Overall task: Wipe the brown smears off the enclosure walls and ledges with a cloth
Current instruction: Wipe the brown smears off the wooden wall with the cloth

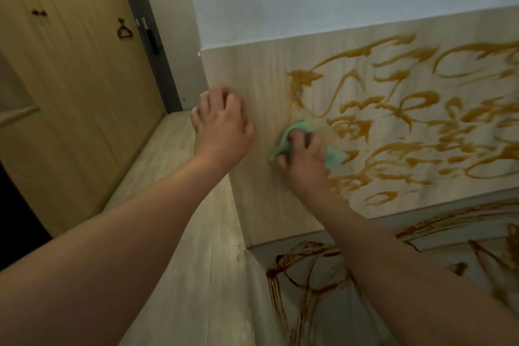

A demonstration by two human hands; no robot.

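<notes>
1. Forearms reach forward from the camera; right hand (303,154) grips a green cloth (334,159), pressed against the wall (252,84).
2. Cloth sits at the left margin of the brown smears (407,109); wall left of it looks clean.
3. Left hand (222,126) braces at the wall's corner, fingers bent, holding nothing.
4. Wall wiping looks barely begun; next strokes should travel rightward with firm pressure, then down to the smeared ledge (434,255).
</notes>
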